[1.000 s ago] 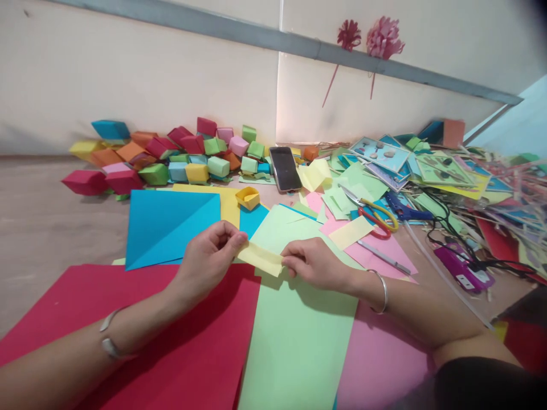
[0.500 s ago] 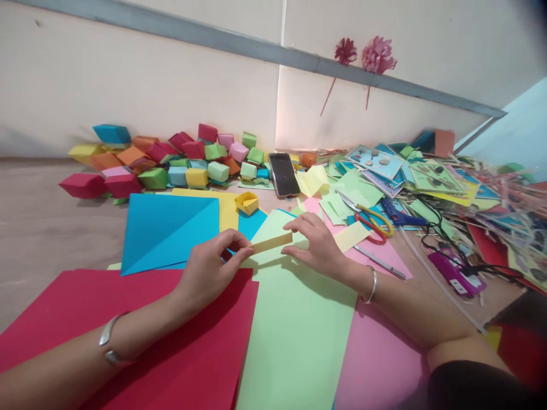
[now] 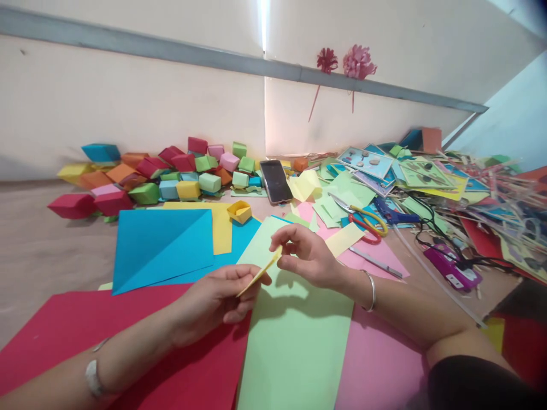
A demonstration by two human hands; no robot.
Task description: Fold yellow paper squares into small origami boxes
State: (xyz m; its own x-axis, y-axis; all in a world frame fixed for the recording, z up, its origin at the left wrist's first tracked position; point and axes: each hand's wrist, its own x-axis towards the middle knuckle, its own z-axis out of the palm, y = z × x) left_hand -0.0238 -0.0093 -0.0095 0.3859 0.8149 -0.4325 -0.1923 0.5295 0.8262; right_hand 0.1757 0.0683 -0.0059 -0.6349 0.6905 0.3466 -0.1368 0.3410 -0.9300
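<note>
A narrow folded yellow paper strip [image 3: 261, 275] slants up to the right above the light green sheet [image 3: 299, 341]. My left hand [image 3: 222, 299] holds its lower part, the thumb side against it and the fingers behind. Close to the strip's upper end, my right hand [image 3: 305, 253] has its fingers curled and thumb apart; whether a fingertip touches the strip is hard to tell. Behind the hands lie a small yellow folded paper box [image 3: 240, 212] and a blue sheet [image 3: 164, 245]. Red sheets [image 3: 51, 336] are under my left forearm.
Many coloured paper boxes [image 3: 188, 189] line the wall, beside a phone [image 3: 276, 182]. To the right are scissors [image 3: 363, 219], a cutter [image 3: 376, 262], a blue glue gun [image 3: 395, 213], a purple power strip [image 3: 453, 267] and piled craft scraps. Pink sheets [image 3: 376, 359] lie under my right forearm.
The strip has turned from nearly level to a steeper slant, its edge now toward the camera. My left hand has rolled over and lowered; my right hand has shifted slightly left. The view has shifted.
</note>
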